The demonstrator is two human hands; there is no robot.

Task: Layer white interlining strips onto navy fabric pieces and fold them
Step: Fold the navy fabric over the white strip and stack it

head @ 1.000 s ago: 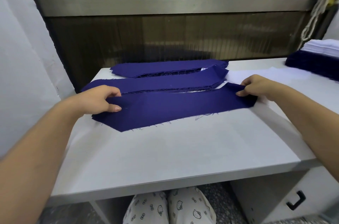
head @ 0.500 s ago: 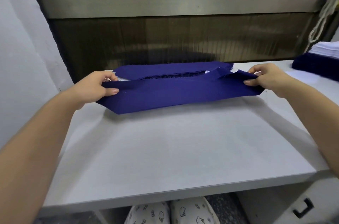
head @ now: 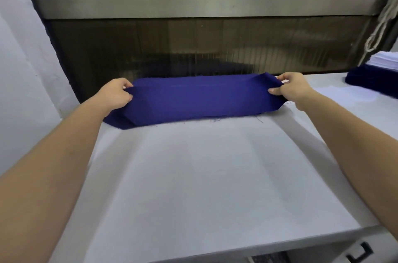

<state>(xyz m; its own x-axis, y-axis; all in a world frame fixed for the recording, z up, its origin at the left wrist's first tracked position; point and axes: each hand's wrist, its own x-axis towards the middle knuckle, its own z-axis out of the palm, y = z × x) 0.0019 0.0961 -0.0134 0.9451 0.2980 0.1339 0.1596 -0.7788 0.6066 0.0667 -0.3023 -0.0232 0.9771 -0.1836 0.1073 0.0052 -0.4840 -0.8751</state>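
A long navy fabric piece (head: pixel 200 99) lies across the far part of the white table (head: pixel 204 176), covering the other navy pieces behind and under it. My left hand (head: pixel 115 96) pinches its left end, thumb on top. At the right end my right hand (head: pixel 290 88) pinches the fabric the same way. A corner of a lower navy layer (head: pixel 117 121) sticks out at the front left. No white interlining shows on this pile.
At the far right edge sits a stack of navy pieces (head: pixel 372 79) with white strips (head: pixel 385 61) on top. A dark ribbed panel (head: pixel 193 47) rises behind the table. A cord (head: pixel 381 24) hangs at the right. A drawer handle (head: pixel 359 252) sits below the table front.
Both hands carried the navy piece away from me, from the table's middle onto the pile at the back. It now covers the two pieces seen earlier.
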